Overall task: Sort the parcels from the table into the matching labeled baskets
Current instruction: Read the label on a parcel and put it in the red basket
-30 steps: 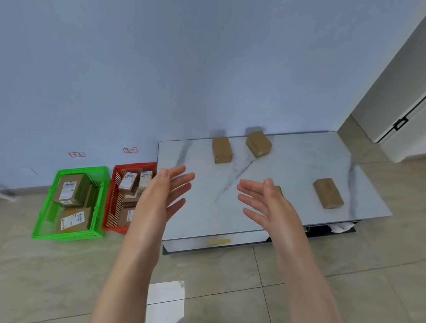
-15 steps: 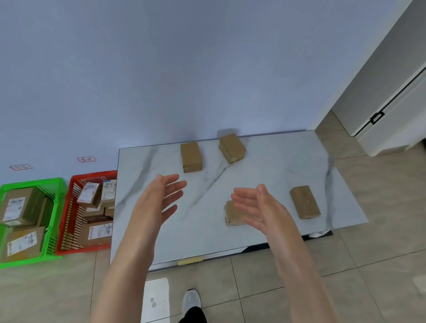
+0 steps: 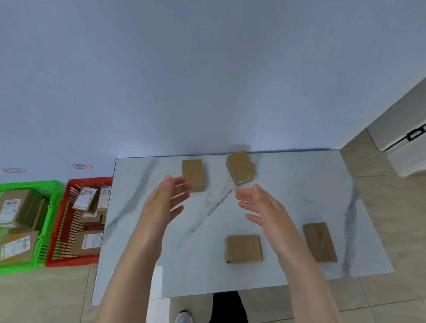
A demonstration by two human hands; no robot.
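Marble veining in grey runs across the white table (image 3: 306,194) in front of you, whose far edge meets a plain pale blue wall (image 3: 188,70). Four brown cardboard parcels lie on that top, all apart from one another: the back-left parcel (image 3: 193,173) and the back-right parcel (image 3: 240,167) near the wall, the front parcel (image 3: 243,248) toward your edge, and the right-hand parcel (image 3: 319,241) just past your right forearm. Your left hand (image 3: 164,203) and right hand (image 3: 262,207) hover over the middle of the table, palms turned toward each other, fingers straight and loosely spread, holding nothing. The left fingertips overlap the back-left parcel in the view, and whether they touch it cannot be told. On the beige tiled floor (image 3: 386,315) left of the table stand the red basket (image 3: 88,179), just beside the table's edge, and the green basket (image 3: 26,183) next to it, each holding labelled parcels. Two small red-bordered tags (image 3: 82,166) sit on the wall above them, their writing too small to read. A white door (image 3: 416,154) with a black latch stands at the far right. Your white shoe (image 3: 182,320) shows below the table's near edge.
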